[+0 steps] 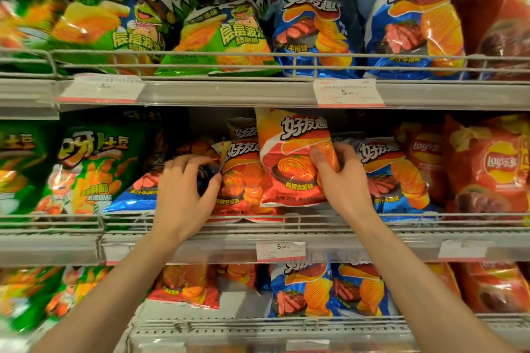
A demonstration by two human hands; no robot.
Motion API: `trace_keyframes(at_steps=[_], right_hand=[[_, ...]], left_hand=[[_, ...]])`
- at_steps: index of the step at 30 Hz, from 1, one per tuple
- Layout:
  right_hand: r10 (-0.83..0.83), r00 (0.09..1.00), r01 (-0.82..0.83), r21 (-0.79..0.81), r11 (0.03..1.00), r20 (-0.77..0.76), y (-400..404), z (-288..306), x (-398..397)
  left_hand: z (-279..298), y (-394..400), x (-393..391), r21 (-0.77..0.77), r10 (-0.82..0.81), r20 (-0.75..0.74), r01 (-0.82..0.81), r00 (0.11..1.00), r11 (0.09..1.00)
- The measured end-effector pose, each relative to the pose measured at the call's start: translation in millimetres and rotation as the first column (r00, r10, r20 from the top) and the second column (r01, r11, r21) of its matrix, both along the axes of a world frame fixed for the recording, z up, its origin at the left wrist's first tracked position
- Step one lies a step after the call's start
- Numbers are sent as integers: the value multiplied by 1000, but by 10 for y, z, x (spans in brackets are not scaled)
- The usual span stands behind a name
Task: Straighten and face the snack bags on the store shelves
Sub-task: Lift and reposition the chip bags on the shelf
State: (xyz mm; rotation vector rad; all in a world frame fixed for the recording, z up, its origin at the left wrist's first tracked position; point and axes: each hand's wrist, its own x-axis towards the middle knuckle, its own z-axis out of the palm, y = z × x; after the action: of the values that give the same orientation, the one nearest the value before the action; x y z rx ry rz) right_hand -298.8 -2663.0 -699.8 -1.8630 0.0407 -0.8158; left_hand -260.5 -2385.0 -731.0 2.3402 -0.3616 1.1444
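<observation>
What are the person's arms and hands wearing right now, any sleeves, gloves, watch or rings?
Nothing is worn that shows. The left hand and right hand are bare, with no gloves, and no rings are visible on the fingers. Both forearms are bare from wrist to the frame's lower edge: no sleeves, watch or bracelet in view.

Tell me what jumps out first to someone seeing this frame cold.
Dead centre on the middle shelf, the right hand grips a red-orange chip bag that stands raised and slightly tilted above its neighbours. Just left of it, the left hand holds the edge of a dark blue bag beside another red bag. On the top shelf, bright green frog-mascot bags fill the left and blue steak-picture bags the right.
</observation>
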Motion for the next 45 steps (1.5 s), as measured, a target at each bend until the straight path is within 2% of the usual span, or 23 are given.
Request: trace_keyframes(at_steps=[2, 5, 7, 10, 14, 20, 23, 26, 30, 36, 40, 43, 45], right_hand=[[11, 1000, -11, 1, 1000, -13, 23, -74, 18], [1, 1000, -1, -12, 1000, -24, 27, -150, 45], [-19, 1000, 18, -26, 999, -17, 27, -164, 66], [-30, 999, 29, -32, 999, -17, 28, -184, 91], [-20, 999, 19, -20, 1000, -48, 18, -197, 107], [-27, 997, 24, -45, 999, -77, -1, -223, 124], [-20, 995, 15, -51, 999, -100, 4, -208, 131], [-14, 994, 9, -51, 999, -111, 10, -194, 122], [-1, 995, -1, -20, 1000, -99, -1, -180, 91], [32, 996, -30, 25, 999, -86, -2, -155, 59], [11, 997, -11, 2, 1000, -72, -22, -137, 26], [-36, 995, 33, -35, 999, -88, -27, -148, 39], [-72, 992, 65, -71, 995, -103, -27, -166, 70]], left_hand=[[-3, 199, -20, -18, 77, -31, -78, 997, 997], [34, 481, -23, -32, 208, -211, -219, 955, 975], [52, 622, 26, 38, 292, -343, -298, 893, 954], [155, 681, 46, 170, 372, -454, -331, 809, 928], [282, 676, 141, 254, 357, -522, -259, 775, 932], [272, 748, 306, 32, 147, -706, -176, 693, 984], [254, 794, 339, -114, 43, -666, -159, 744, 981], [255, 773, 289, -204, 38, -558, -181, 829, 962], [269, 780, 126, -330, -64, -405, -81, 912, 941], [243, 720, -133, -481, -149, -286, -7, 946, 877], [230, 635, -166, -507, -195, -293, 21, 936, 862], [253, 591, -67, -455, -142, -365, -43, 920, 889], [276, 548, -3, -474, -161, -384, -45, 909, 879]])
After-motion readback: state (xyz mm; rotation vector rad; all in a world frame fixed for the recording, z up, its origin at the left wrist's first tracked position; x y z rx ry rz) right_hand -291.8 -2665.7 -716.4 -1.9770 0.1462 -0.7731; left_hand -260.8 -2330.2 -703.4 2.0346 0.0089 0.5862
